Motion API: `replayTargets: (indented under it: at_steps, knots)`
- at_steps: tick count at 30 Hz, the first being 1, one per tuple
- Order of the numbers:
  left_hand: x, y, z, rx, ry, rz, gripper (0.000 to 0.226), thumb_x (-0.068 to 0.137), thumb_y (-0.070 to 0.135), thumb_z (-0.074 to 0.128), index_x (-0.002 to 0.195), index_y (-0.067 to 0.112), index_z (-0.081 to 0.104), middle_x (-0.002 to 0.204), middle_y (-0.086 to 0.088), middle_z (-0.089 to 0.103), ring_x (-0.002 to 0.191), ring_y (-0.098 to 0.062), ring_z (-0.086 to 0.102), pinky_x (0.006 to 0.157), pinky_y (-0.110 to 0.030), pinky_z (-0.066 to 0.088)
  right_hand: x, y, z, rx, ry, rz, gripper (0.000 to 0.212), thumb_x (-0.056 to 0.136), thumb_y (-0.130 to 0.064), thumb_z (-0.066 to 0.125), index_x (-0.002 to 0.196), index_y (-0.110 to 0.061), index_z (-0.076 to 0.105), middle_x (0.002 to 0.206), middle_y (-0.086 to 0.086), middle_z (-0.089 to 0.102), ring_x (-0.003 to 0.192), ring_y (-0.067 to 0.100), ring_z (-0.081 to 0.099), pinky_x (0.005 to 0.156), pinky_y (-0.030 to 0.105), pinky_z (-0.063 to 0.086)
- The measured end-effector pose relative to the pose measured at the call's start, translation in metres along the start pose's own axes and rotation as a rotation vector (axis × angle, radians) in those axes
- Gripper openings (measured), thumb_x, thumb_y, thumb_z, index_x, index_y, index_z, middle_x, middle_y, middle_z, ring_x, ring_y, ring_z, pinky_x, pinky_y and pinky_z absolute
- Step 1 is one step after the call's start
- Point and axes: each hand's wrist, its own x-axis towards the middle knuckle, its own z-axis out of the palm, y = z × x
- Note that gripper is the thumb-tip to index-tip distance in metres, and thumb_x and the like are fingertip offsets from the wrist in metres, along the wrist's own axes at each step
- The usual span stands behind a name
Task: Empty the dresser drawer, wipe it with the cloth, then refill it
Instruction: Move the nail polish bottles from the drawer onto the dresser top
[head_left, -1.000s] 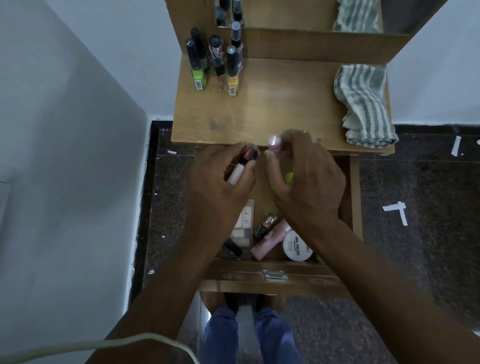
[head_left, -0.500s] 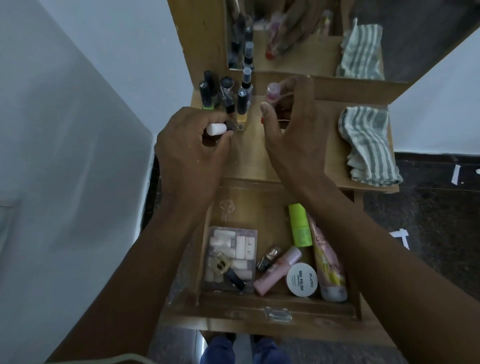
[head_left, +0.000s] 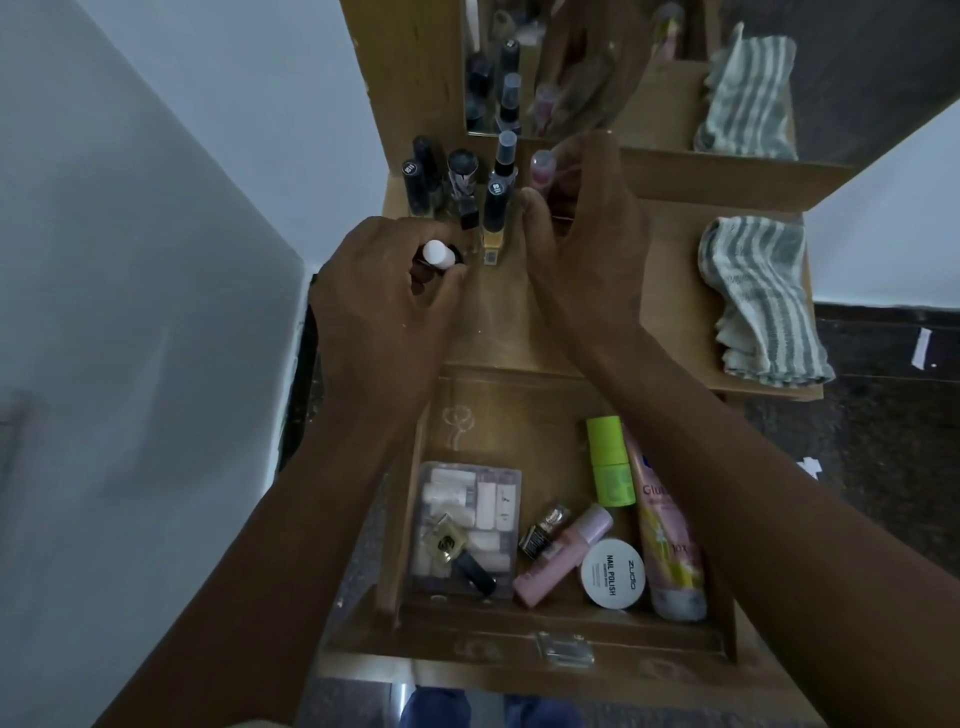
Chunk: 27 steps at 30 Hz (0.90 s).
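The wooden drawer (head_left: 524, 639) stands pulled out below the dresser top (head_left: 670, 291). It holds a clear plastic case (head_left: 467, 525), a lime bottle (head_left: 610, 460), a pink bottle (head_left: 563, 556), a white nail polish jar (head_left: 613, 574), a pink tube (head_left: 667, 535) and small bottles. My left hand (head_left: 384, 306) is shut on a white-capped bottle (head_left: 436, 254) at the dresser top's left. My right hand (head_left: 587, 228) holds a pink-capped bottle (head_left: 541, 169) near the back. The striped cloth (head_left: 758, 296) lies folded at the right.
Several dark-capped nail polish bottles (head_left: 467, 187) stand in a cluster at the back left of the dresser top. A mirror (head_left: 571, 67) rises behind them. A white wall is at the left. Dark stone floor with paper scraps (head_left: 922, 348) lies at the right.
Both hands rose out of the drawer with a bottle each and reached the back of the dresser top beside the cluster. The drawer's contents are now uncovered.
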Motion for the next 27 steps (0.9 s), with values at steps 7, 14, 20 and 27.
replayTargets:
  at_steps: [7,14,20,27]
  knots:
    - [-0.001,-0.003,0.004,0.033,-0.034,-0.017,0.021,0.094,0.027,0.076,0.106,0.011,0.08,0.101,-0.006,0.077,0.093,-0.015,0.068,0.083,-0.002,0.037,-0.002,0.004,0.004,0.002,0.0,0.014,0.022,0.091,-0.016,0.067,0.108,-0.006,0.057,0.095,-0.006,0.07,0.081,0.008,0.07,0.07,0.037,0.059]
    - [0.002,-0.001,0.007,0.089,0.018,-0.023,0.027,0.096,0.036,0.072,0.107,0.013,0.078,0.102,-0.006,0.076,0.092,-0.016,0.068,0.078,-0.012,0.038,-0.003,0.006,0.003,-0.031,-0.017,0.021,0.028,0.086,-0.015,0.069,0.11,-0.007,0.057,0.092,-0.004,0.07,0.081,0.01,0.069,0.069,0.036,0.059]
    - [-0.002,-0.004,0.013,0.084,0.014,-0.072,0.029,0.094,0.039,0.076,0.106,0.012,0.078,0.097,-0.005,0.075,0.088,-0.015,0.066,0.078,-0.019,0.042,-0.009,0.005,-0.006,-0.023,-0.027,0.062,0.035,0.081,-0.011,0.074,0.112,-0.008,0.058,0.094,-0.005,0.069,0.083,0.005,0.069,0.07,0.032,0.06]
    - [-0.021,0.005,-0.003,0.049,0.057,-0.074,0.031,0.093,0.036,0.078,0.113,0.013,0.077,0.103,-0.003,0.074,0.081,-0.01,0.063,0.075,-0.007,0.042,-0.037,-0.01,-0.049,-0.049,-0.042,0.019,0.03,0.084,-0.008,0.07,0.113,-0.008,0.061,0.095,0.001,0.067,0.085,0.011,0.067,0.073,0.03,0.059]
